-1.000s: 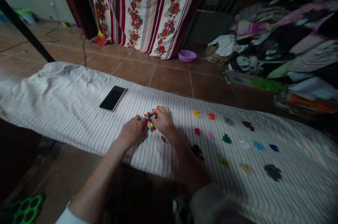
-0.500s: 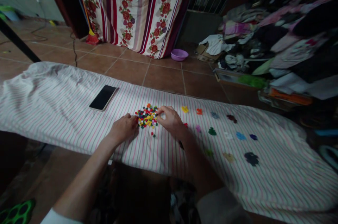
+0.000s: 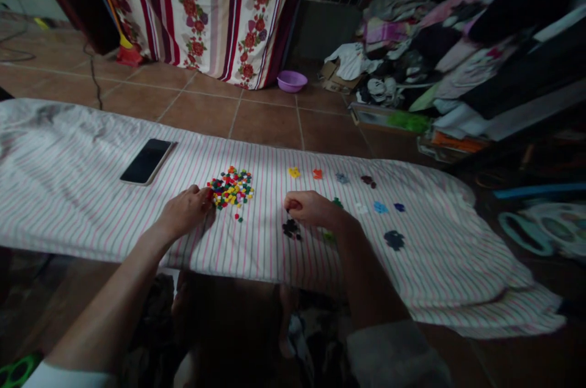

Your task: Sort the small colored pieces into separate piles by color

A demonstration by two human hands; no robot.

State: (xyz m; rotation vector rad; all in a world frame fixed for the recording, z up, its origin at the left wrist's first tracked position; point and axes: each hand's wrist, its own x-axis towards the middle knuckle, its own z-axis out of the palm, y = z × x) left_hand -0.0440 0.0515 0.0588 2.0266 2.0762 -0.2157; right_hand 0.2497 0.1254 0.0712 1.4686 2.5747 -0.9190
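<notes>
A mixed pile of small coloured pieces [image 3: 232, 186] lies on the striped cloth [image 3: 256, 247]. At the pile's left edge rests my left hand [image 3: 188, 211], fingers curled together; whatever is between them is too small to name. Above the small group of black pieces [image 3: 290, 229] is my right hand [image 3: 311, 208], its thumb and fingers pinched on what looks like a tiny dark piece. Separate groups spread to the right: yellow [image 3: 293, 172], orange [image 3: 317, 174], grey [image 3: 341, 177], dark brown [image 3: 368, 181], white [image 3: 361, 208], light blue [image 3: 380, 207], dark blue [image 3: 400, 207] and dark grey [image 3: 394, 240].
A phone [image 3: 147, 161] lies on the cloth left of the pile. Beyond the cloth, a purple basin [image 3: 292, 81] stands on the tiled floor before a floral curtain [image 3: 201, 10]. Clothes [image 3: 412, 52] are heaped at the back right.
My right hand has moved from the mixed pile rightward to above the black pieces. My left hand stays at the pile's left edge. The whole view has shifted to the right.
</notes>
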